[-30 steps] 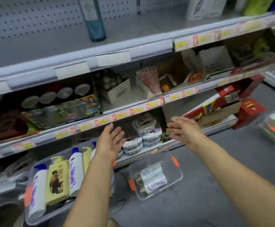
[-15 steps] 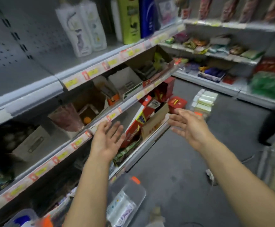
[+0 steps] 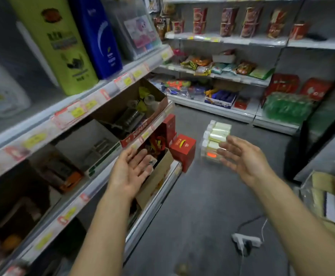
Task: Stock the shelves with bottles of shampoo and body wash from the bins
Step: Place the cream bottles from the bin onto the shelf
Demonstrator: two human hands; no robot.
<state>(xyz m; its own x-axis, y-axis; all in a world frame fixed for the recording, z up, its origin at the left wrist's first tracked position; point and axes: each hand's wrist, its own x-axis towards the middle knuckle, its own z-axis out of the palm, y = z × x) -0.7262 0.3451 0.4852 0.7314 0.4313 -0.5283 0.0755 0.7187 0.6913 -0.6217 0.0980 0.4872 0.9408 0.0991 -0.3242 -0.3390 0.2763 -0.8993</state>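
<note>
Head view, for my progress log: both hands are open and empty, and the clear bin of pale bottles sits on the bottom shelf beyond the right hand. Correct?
One slip: the clear bin of pale bottles sits on the floor instead, as the head view shows. The rest holds: left hand and right hand are open and empty, with the bin beyond the right hand.

Floor bin [image 3: 217, 134] blurred, partly behind right hand [image 3: 242, 158].

Both hands, left hand [image 3: 130, 172] and right hand [image 3: 242, 158], reach empty toward the clear bin [image 3: 215, 140] on the floor; a red box [image 3: 182, 150] stands just left of the bin.
</note>
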